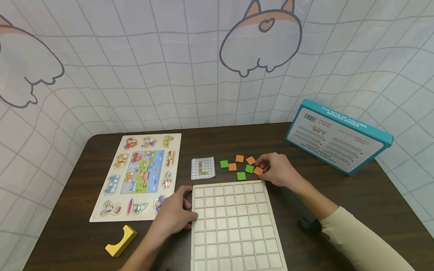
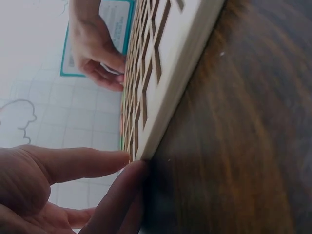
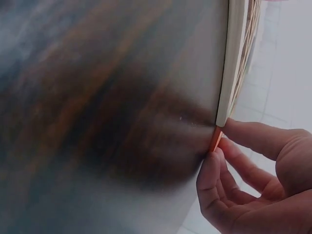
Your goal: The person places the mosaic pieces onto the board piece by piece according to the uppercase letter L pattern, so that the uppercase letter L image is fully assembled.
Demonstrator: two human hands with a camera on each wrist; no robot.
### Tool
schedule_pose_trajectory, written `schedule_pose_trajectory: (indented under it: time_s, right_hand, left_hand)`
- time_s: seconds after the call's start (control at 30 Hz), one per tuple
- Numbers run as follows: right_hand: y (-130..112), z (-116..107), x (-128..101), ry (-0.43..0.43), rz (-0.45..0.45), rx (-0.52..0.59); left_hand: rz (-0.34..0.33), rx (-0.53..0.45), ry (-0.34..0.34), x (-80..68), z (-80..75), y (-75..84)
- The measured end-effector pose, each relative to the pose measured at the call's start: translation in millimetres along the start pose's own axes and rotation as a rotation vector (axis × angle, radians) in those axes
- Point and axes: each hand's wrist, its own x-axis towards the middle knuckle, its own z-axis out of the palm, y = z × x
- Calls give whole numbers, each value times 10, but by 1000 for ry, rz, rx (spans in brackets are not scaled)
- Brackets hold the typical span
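Head view shows the right hand pinching an orange tile; the left hand's loose, open grip touches the board.

Grid board by left hand: pale matt wood. Table beneath: dark, smooth wood-grain, slight sheen.

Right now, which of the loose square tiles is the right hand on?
The orange tile nearest the wooden grid board's far right corner; the right hand pinches it. The other orange and green tiles lie untouched to its left.
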Motion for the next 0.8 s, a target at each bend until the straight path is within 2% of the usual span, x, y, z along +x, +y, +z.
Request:
schedule_pose_trajectory:
  time_s: [0.43,0.8]
  right_hand:
    - [-53,-7,10,4,40,0]
    - [-68,-86,-16,1,54,17]
  left_hand:
    - [4,24,58,-14,25,2]
    - [2,43,55,-7,27,8]
